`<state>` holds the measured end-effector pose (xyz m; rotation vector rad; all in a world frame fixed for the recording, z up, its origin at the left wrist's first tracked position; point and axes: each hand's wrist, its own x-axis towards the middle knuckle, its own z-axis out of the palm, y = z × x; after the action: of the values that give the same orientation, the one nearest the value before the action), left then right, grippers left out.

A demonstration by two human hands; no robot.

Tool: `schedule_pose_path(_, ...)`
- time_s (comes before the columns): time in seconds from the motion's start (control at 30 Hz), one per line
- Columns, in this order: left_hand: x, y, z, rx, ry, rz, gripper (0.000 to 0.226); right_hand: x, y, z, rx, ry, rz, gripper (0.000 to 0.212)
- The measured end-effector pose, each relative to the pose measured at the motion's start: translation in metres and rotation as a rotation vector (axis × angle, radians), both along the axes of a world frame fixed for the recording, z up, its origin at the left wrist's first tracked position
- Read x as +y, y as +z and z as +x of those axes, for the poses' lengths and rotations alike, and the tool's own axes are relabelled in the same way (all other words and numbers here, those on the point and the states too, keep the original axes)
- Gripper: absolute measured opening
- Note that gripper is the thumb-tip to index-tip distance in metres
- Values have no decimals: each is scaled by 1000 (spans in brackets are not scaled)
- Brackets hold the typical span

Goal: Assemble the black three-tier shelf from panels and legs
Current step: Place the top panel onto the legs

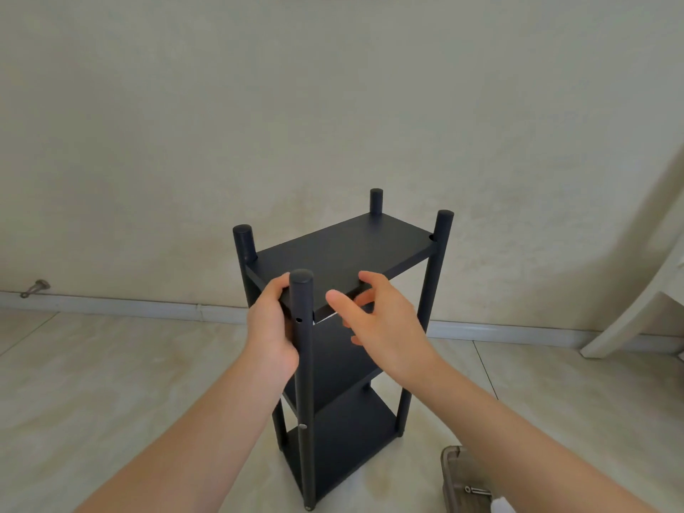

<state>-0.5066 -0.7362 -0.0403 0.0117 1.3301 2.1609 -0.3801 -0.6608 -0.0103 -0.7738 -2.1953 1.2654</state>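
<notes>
The shelf [344, 420] stands on the floor [111, 383], in the middle. Its top panel [344, 249] is being seated: the near-left corner is gripped by the left hand [272, 327]. The right hand [385, 320] is spread at the near edge, and its grip cannot be told. Next, the empty hole [298, 320] in the near leg [305, 383] must be aligned and screwed.

A pale, mottled wall [222, 124] meets glossy beige floor tiles [92, 383] at a white baseboard [129, 303]. A metal door stop [35, 288] juts out left; white furniture [629, 320] stands right.
</notes>
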Motion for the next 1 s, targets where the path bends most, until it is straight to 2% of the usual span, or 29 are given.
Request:
schedule_pose_path(0.03,0,0,2,2,-9,11,17,-2,-2,-1,-31,37,18,75)
schedule_pose_path(0.1,-1,-1,8,6,-56,42,28,-6,-7,-3,-76,109,46,83)
schedule_pose_path(0.2,-2,-2,15,-7,-110,75,37,-9,-13,-5,-71,110,108,87)
schedule_pose_path(0.33,-4,-1,17,-35,-142,133,36,-7,-11,-4,-115,120,206,83)
schedule_pose_path(0.47,-3,-2,21,-18,-192,178,34,1,-7,0,-89,179,204,75)
schedule_pose_path(0.6,-1,-3,29,-10,-274,241,30,25,-5,11,-72,248,125,72)
schedule_pose_path(0.73,3,-2,40,-4,-377,225,29,49,-3,25,-12,340,16,60)
schedule_pose_path(0.83,7,-3,46,-11,-448,217,38,66,-2,37,19,365,-32,64)
schedule_pose_path(0.93,11,-2,50,-23,-494,238,49,78,-4,45,56,390,-99,54)
schedule_pose_path(1.0,12,-2,51,-24,-508,265,51,84,-7,49,66,408,-157,58)
